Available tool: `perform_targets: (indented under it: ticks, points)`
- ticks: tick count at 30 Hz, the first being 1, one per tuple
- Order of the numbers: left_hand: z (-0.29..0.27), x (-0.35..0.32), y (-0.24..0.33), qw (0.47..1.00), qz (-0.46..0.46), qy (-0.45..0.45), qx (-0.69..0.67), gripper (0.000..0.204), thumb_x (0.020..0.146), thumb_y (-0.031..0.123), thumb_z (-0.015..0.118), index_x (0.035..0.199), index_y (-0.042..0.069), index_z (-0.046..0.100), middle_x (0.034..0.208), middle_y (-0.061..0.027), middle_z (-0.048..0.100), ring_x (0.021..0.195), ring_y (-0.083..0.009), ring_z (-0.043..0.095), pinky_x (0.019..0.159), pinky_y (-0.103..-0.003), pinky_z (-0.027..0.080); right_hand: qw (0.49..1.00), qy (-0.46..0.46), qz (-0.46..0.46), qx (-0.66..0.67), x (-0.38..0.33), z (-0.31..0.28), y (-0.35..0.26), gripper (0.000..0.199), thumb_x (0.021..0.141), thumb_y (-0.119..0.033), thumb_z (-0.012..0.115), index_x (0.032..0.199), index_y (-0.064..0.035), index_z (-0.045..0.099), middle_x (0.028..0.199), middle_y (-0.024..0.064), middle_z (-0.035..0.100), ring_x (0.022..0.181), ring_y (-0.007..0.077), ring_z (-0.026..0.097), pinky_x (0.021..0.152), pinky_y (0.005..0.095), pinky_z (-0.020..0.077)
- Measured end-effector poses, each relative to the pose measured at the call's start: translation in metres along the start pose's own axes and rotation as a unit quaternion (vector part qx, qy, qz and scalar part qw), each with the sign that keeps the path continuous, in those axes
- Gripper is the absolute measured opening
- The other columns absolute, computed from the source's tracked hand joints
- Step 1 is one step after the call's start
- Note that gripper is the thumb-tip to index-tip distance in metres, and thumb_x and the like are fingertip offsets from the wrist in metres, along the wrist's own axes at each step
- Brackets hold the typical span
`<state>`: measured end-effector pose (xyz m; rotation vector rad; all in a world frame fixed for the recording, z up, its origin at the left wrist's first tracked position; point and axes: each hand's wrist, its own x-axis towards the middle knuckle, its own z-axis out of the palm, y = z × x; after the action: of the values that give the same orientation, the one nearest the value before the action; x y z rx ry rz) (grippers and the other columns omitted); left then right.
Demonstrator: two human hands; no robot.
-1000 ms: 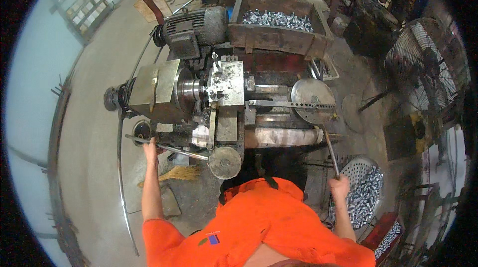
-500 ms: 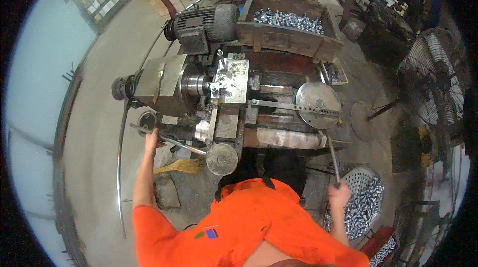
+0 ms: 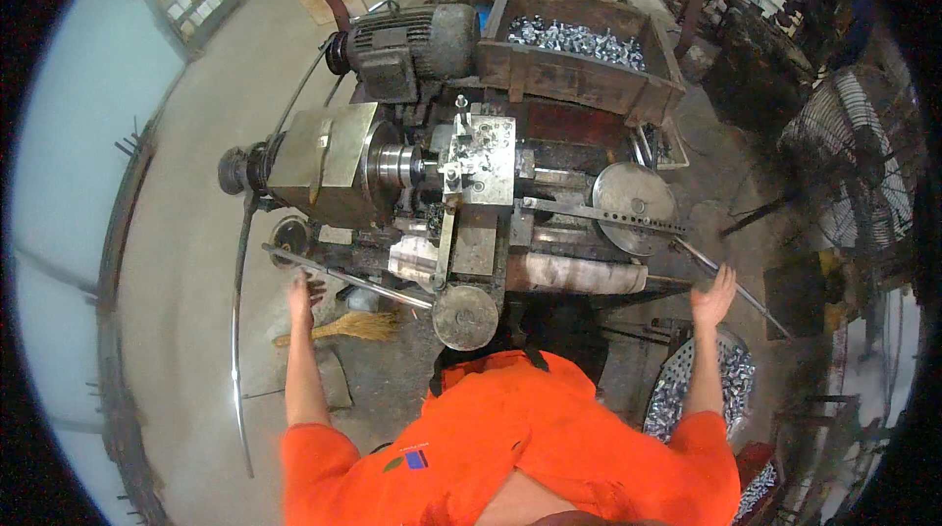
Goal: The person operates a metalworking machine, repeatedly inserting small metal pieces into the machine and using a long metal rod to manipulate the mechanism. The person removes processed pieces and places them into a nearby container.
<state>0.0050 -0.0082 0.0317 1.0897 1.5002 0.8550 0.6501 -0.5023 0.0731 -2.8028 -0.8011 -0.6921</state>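
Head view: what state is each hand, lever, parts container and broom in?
Left hand: open, near the left lever.
Right hand: open at the right lever, contact unclear.
Left lever: ungripped, slanting up to the left.
Right lever: ungripped, slanting down to the right.
Wooden crate: open-topped, holding metal parts.
Perforated basket: holding metal parts.
Red bin: holding metal parts.
Broom: lying down.

Two bare hands (image 3: 305,296) (image 3: 713,302), two levers (image 3: 348,277) (image 3: 756,307) and two flat metal discs (image 3: 466,317) (image 3: 636,200) show, with one finned motor (image 3: 422,45), one fan (image 3: 834,168), one straw broom (image 3: 358,326) and one orange shirt (image 3: 491,418). Small metal parts (image 3: 579,42), too many to count, lie in three containers: one wooden crate (image 3: 579,84), one perforated basket (image 3: 677,369) and one red bin (image 3: 753,457).
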Motion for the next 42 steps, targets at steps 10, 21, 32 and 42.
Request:
perform_targets:
  ticks: [10,21,32,42]
  points:
    - [0.062,-0.002,-0.081,0.754,0.148,0.004,0.639,0.049,0.080,0.053,0.053,0.082,0.005,0.063,0.079,-0.0167,0.064,0.078,-0.0355,0.062,0.068,-0.046,0.049,0.947,-0.199,0.118,0.223,-0.069,-0.019,-0.048,0.046,0.059,-0.015,0.063,0.102,-0.0014,0.062,0.105,0.0189,0.060,0.097,0.0350,0.057,0.086,0.0381,0.0448]
    - [0.047,0.015,-0.076,0.699,0.168,-0.160,0.677,0.052,0.079,0.052,0.054,0.099,0.004,0.056,0.098,-0.0169,0.063,0.089,-0.0353,0.061,0.076,-0.045,0.049,0.955,-0.076,-0.037,0.284,0.005,-0.064,-0.109,0.030,0.059,-0.009,0.059,0.087,-0.0019,0.066,0.090,0.0185,0.064,0.087,0.0336,0.061,0.079,0.0369,0.0474]
    - [-0.029,-0.027,0.035,0.890,0.185,-0.086,0.408,0.035,0.080,0.028,0.060,0.106,0.005,0.060,0.088,-0.0196,0.064,0.082,-0.0318,0.062,0.072,-0.039,0.048,0.783,-0.070,-0.398,0.472,0.099,-0.129,-0.400,0.030,0.054,-0.017,0.062,0.082,-0.0060,0.065,0.086,0.0120,0.062,0.084,0.0317,0.056,0.077,0.0388,0.0461]
    - [-0.218,-0.061,0.028,0.893,0.057,0.228,0.385,0.043,0.087,0.041,0.051,0.094,0.001,0.063,0.071,-0.0162,0.061,0.067,-0.0274,0.059,0.063,-0.038,0.046,0.813,-0.267,-0.428,0.292,0.086,-0.128,-0.516,0.031,0.055,-0.021,0.059,0.078,-0.0017,0.067,0.085,0.0219,0.064,0.084,0.0383,0.060,0.079,0.0419,0.0492]
